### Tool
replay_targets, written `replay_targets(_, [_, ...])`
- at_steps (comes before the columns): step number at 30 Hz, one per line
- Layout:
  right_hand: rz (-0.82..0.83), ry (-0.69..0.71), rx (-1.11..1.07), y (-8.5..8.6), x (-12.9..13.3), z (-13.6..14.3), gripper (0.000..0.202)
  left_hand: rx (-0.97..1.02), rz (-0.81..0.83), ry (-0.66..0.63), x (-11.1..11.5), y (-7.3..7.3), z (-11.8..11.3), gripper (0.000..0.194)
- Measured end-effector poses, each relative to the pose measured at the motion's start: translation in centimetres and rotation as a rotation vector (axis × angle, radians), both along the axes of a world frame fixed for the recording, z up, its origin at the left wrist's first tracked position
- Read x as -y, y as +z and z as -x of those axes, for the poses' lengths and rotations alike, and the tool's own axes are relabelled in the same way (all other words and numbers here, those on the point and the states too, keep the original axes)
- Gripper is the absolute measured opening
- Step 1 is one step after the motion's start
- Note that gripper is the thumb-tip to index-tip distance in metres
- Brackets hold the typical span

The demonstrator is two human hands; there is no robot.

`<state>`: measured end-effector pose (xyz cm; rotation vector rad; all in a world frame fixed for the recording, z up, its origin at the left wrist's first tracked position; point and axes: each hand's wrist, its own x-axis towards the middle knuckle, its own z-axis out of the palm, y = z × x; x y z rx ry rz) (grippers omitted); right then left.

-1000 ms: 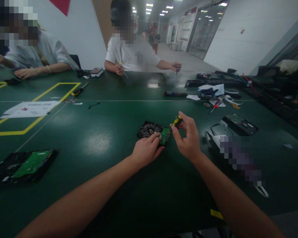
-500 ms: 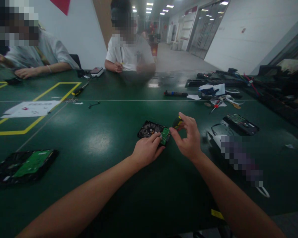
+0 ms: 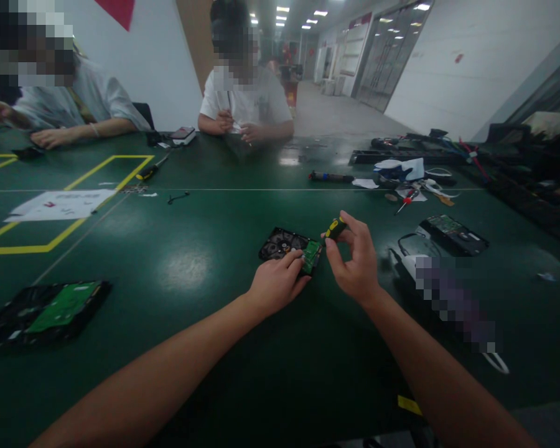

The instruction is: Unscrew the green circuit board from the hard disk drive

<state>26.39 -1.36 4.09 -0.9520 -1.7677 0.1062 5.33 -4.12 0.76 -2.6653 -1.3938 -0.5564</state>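
The hard drive [image 3: 277, 239] lies on the green table [image 3: 214, 379], in front of the person and between the two hands. A green circuit board [image 3: 312, 250] covers its right part; the dark left part is exposed. The left hand [image 3: 276, 283] is partly curled over the near side of the drive: its fingers rest on top, reaching the left edge of the board, and its thumb lies along the near edge, so that it has hold of the drive. The right hand [image 3: 354, 261] is nearly closed in a pinch, finger and thumb on the yellow and black handle of a screwdriver [image 3: 335, 229]. The screwdriver is tilted, its lower end at the right edge of the drive; whether the tip touches a screw cannot be told. A second drive [image 3: 68, 306] with a green board lies well apart to the left, and a third drive [image 3: 455, 234] to the right, beyond a blurred item [image 3: 452, 305] with a pale loop. Farther back are a red-handled screwdriver [image 3: 407, 200], a dark tube [image 3: 330, 177] and a sheet of paper [image 3: 60, 205]. Two co-workers sit at the far side
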Motion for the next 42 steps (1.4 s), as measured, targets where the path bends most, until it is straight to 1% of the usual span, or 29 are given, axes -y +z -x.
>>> replay_targets(3, [-0.009,-0.017,-0.032,-0.26,-0.14,-0.09,0.069,0.004,0.005,-0.005,-0.02,-0.03,0.04,0.035])
replay_targets(6, [-0.003,-0.012,-0.014,-0.28,-0.15,-0.13,0.068,0.007,0.006,-0.003,-0.05,-0.04,0.06,0.034])
replay_targets(9, [0.033,0.048,-0.032,-0.25,-0.09,0.06,0.066,0.009,0.004,-0.004,-0.06,0.01,0.04,0.035])
replay_targets(12, [0.08,0.13,-0.107,-0.39,-0.08,0.36,0.065,0.003,0.007,0.001,-0.05,0.03,-0.01,0.036])
replay_targets(14, [0.098,0.148,-0.144,-0.52,-0.1,0.47,0.065,-0.005,0.01,0.004,-0.05,0.01,-0.04,0.036])
replay_targets(17, [0.082,0.107,-0.13,-0.56,-0.11,0.34,0.065,-0.006,0.008,0.006,-0.05,-0.02,-0.05,0.036])
replay_targets(20, [0.053,0.054,-0.056,-0.39,-0.1,-0.06,0.067,0.006,0.003,0.0,-0.04,0.01,-0.02,0.035])
replay_targets(23, [0.036,0.043,-0.014,-0.24,-0.14,-0.41,0.069,0.018,0.005,-0.004,-0.02,0.05,0.01,0.035])
replay_targets(29, [0.005,0.02,-0.049,-0.29,-0.25,-0.33,0.066,0.019,0.01,-0.011,-0.04,0.0,0.02,0.035])
replay_targets(35, [-0.019,-0.01,0.022,0.12,-0.02,-0.17,0.065,0.012,0.002,0.004,-0.01,-0.04,0.0,0.035])
replay_targets(38, [-0.002,0.002,0.046,0.28,0.21,-0.1,0.067,0.012,-0.002,-0.004,0.04,-0.02,0.02,0.035])
replay_targets(42, [0.051,0.071,0.011,0.26,0.41,0.05,0.065,0.014,-0.005,-0.009,0.05,0.02,0.02,0.036])
